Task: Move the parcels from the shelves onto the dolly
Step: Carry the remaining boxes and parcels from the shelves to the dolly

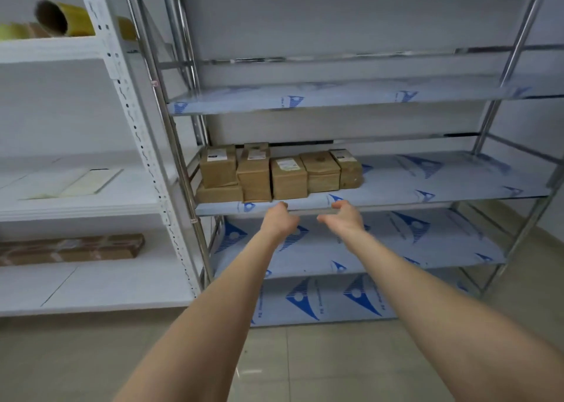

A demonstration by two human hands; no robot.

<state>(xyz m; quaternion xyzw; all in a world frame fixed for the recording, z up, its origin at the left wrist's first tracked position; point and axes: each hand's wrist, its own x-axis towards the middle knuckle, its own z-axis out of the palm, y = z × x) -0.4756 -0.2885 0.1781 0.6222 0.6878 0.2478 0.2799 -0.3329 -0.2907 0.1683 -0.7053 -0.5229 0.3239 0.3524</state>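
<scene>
Steel shelf (427, 185) above beige tiles (305, 368) bears brown parcels (288, 177); left hand (279, 222), right hand (346, 220): grip loose, empty.

There is one camera, worn on the person's head at standing height. It looks forward and down, facing the chrome-tube rack with blue-printed film over its shelves (427, 176) almost square on and from close by. The brown cardboard parcels (288, 177) sit near mid-picture. The bare left forearm (213, 310) and right forearm (427, 295) run in from the bottom edge. The wide lens also takes in the white perforated steel shelving (91, 291) on the left and the beige tiled floor (305, 365) below, and it bows the posts.
</scene>
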